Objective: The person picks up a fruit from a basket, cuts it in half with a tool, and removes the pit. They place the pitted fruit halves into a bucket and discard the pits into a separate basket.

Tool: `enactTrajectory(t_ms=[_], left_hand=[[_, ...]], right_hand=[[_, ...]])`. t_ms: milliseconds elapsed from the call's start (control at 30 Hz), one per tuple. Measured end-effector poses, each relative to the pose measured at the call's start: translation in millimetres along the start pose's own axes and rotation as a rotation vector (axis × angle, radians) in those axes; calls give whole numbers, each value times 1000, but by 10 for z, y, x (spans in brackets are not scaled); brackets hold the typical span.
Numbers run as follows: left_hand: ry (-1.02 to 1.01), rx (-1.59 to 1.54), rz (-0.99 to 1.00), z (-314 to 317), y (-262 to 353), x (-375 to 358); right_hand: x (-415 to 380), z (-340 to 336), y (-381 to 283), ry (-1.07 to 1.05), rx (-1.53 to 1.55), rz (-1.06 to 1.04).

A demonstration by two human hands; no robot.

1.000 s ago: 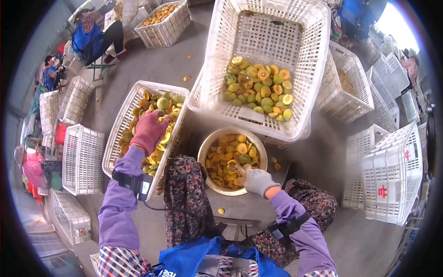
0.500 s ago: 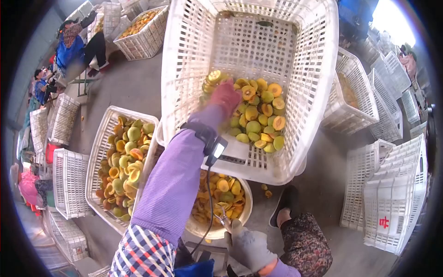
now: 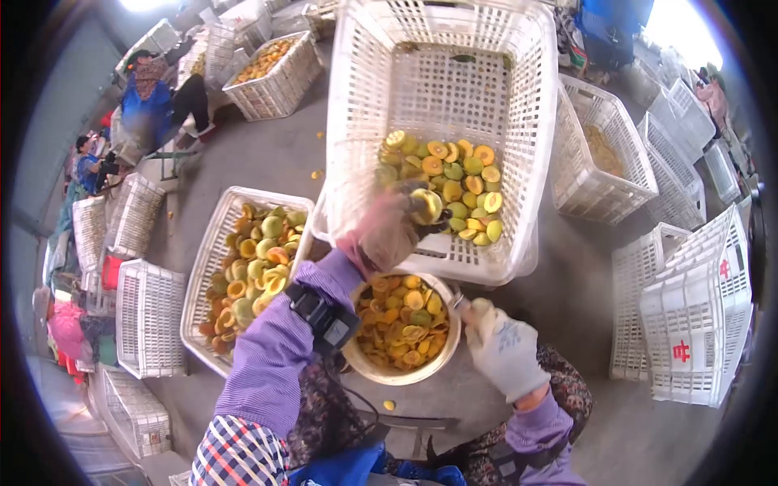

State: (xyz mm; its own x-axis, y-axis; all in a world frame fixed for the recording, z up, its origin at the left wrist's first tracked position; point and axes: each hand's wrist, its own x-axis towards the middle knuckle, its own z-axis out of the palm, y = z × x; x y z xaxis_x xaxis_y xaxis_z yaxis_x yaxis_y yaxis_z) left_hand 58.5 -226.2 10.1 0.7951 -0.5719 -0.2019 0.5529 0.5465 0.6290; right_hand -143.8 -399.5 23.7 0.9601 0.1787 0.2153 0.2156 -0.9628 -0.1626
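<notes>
Fruit (image 3: 425, 207) seemingly in left hand (image 3: 389, 233).

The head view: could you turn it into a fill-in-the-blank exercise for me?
1. The right hand wears a whitish glove, while the glove on the left hand is ____.
2. In this view, the low white plastic crate of cut fruit is on the ____ side of the round cream-coloured tub.
3. The lower painted marking on the white plastic crates at the far right is ____ in colour.

Missing words: pink; left; red.
</notes>
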Motion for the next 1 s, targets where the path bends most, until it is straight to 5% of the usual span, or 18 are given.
enactTrajectory(t_ms=[33,133,233,367,600,1000], left_hand=[[-97,-148,59,-19,-23,-136],[3,16,92,47,-126,-586],[10,-170,72,-108,-330,-838],[-15,915,635,25,-398,-1276],[-64,1253,514,148,-218,-1027],[-15,945,453,-205,-581,-882]], right_hand=[[39,-19,-41,-65,225,157],[157,-114,-217,171,409,119],[159,-1,-304,153,421,105],[168,100,-311,156,305,80],[265,38,-284,46,316,145],[214,199,-489,71,388,164]])
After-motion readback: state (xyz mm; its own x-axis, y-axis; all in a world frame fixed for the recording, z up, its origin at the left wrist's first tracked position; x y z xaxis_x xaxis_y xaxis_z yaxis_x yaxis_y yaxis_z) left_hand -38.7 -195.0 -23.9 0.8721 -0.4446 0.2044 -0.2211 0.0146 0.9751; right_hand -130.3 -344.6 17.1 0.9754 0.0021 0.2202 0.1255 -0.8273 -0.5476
